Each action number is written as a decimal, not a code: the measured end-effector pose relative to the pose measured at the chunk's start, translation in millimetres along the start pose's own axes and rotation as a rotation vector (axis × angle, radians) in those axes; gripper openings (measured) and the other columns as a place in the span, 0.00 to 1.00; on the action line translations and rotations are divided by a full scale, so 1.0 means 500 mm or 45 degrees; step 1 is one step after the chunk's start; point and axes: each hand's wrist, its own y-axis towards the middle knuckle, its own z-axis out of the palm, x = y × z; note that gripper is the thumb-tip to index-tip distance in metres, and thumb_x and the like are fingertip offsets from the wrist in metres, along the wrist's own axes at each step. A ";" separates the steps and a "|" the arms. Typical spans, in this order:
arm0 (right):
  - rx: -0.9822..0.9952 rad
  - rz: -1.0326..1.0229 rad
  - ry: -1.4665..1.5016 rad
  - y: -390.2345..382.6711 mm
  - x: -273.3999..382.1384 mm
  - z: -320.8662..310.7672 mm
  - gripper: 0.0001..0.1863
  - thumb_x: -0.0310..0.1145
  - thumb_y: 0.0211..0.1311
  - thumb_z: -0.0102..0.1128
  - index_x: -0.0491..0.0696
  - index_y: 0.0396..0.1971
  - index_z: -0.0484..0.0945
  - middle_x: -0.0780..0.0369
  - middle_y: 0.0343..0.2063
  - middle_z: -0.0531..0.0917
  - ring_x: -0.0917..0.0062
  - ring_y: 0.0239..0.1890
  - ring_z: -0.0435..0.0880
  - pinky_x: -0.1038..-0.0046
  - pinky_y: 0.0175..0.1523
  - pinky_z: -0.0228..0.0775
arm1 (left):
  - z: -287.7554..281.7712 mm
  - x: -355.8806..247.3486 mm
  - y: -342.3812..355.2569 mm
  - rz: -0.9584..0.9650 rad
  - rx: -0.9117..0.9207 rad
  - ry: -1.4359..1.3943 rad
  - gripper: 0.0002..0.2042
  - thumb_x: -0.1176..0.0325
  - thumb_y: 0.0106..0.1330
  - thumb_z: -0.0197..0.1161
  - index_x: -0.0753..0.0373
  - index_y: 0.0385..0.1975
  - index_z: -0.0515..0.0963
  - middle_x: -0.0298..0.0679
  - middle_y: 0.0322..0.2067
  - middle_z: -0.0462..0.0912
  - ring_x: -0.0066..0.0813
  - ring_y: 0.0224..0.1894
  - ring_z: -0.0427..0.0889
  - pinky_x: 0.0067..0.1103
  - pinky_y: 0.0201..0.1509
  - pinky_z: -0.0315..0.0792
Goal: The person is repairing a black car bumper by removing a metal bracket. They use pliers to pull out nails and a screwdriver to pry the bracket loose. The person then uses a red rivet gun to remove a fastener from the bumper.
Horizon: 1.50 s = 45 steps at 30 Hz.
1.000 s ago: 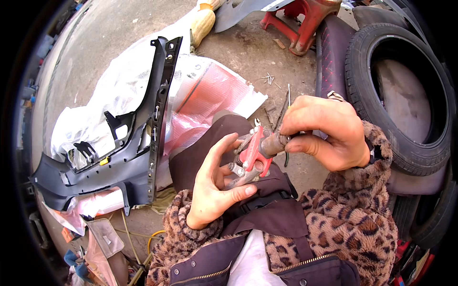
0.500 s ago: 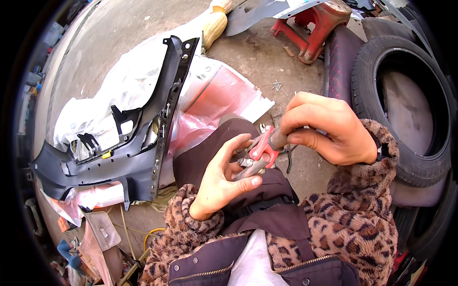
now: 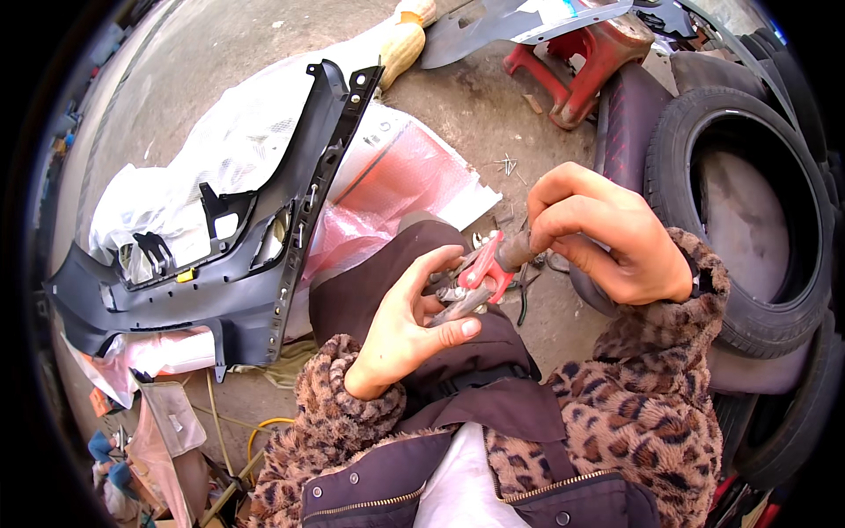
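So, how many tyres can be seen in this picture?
1 for certain: a black tyre standing at the right, beyond the right hand. Dark curved rubber at the lower right edge may be another tyre, partly hidden.

Both arms wear a fluffy fleece jacket in a leopard pattern, tan and brown with black blotches. The left sleeve (image 3: pixel 330 422) ends in a thick, shaggy cuff at the wrist; the right sleeve (image 3: pixel 651 387) is fuller and its cuff covers the wrist. The left hand (image 3: pixel 405 330) and right hand (image 3: pixel 607 233) are bare, with no gloves or rings visible. Over the chest lies a dark purple-brown vest (image 3: pixel 378 484) with round snap studs and a metal zip along each open edge. A white shirt (image 3: pixel 462 484) shows between them. Dark brown trousers (image 3: pixel 370 282) cover the near knee.
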 end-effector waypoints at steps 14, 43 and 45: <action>0.015 0.036 -0.047 0.012 0.004 -0.004 0.08 0.20 0.60 0.63 0.41 0.39 0.76 0.58 0.35 0.79 0.69 0.39 0.82 0.71 0.40 0.73 | -0.003 0.001 0.000 -0.009 -0.004 -0.020 0.41 0.71 0.57 0.77 0.69 0.68 0.59 0.46 0.61 0.67 0.28 0.50 0.80 0.22 0.52 0.76; -0.469 0.096 1.403 -0.019 -0.054 0.032 0.17 0.36 0.72 0.59 0.37 0.49 0.74 0.54 0.39 0.80 0.76 0.33 0.80 0.75 0.33 0.72 | -0.015 0.003 0.006 0.018 -0.019 0.010 0.39 0.72 0.57 0.76 0.69 0.67 0.61 0.46 0.59 0.69 0.27 0.51 0.80 0.20 0.51 0.77; -0.488 0.063 1.581 -0.018 -0.066 0.051 0.16 0.36 0.73 0.58 0.38 0.49 0.74 0.54 0.40 0.80 0.75 0.34 0.80 0.74 0.33 0.72 | -0.009 0.007 0.007 0.051 -0.043 -0.033 0.38 0.72 0.57 0.76 0.70 0.66 0.62 0.45 0.59 0.69 0.26 0.50 0.80 0.20 0.49 0.76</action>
